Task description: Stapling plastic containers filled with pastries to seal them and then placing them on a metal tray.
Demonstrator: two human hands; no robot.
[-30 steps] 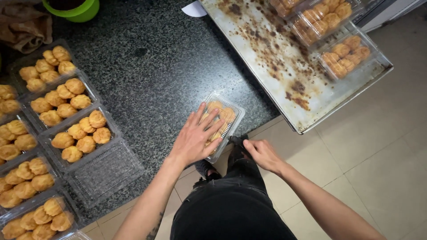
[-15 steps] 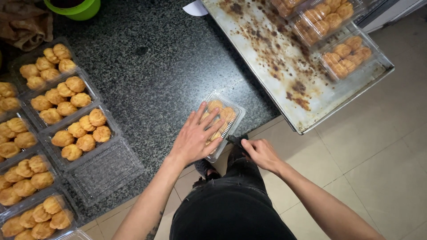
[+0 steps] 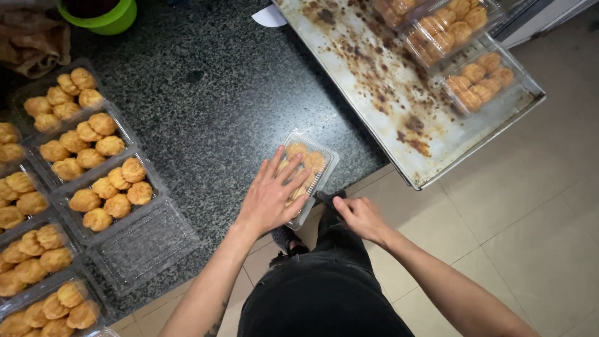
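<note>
A clear plastic box of golden pastries (image 3: 310, 163) lies with its lid closed at the front edge of the dark granite counter (image 3: 212, 106). My left hand (image 3: 271, 196) lies flat on its lid, fingers spread, pressing down. My right hand (image 3: 359, 215) is just right of the box, below the counter edge, fingers curled by the box's near corner; whether it touches the box I cannot tell.
Several open boxes of pastries (image 3: 103, 193) line the counter's left side, one empty lid (image 3: 142, 243) beside them. A stained metal baking tray (image 3: 374, 81) at the right holds more closed boxes (image 3: 477, 78). A green bowl (image 3: 103, 14) stands at the back. Tiled floor lies below.
My right hand has shifted slightly nearer the box's corner. My left hand stays pressed on the lid.
</note>
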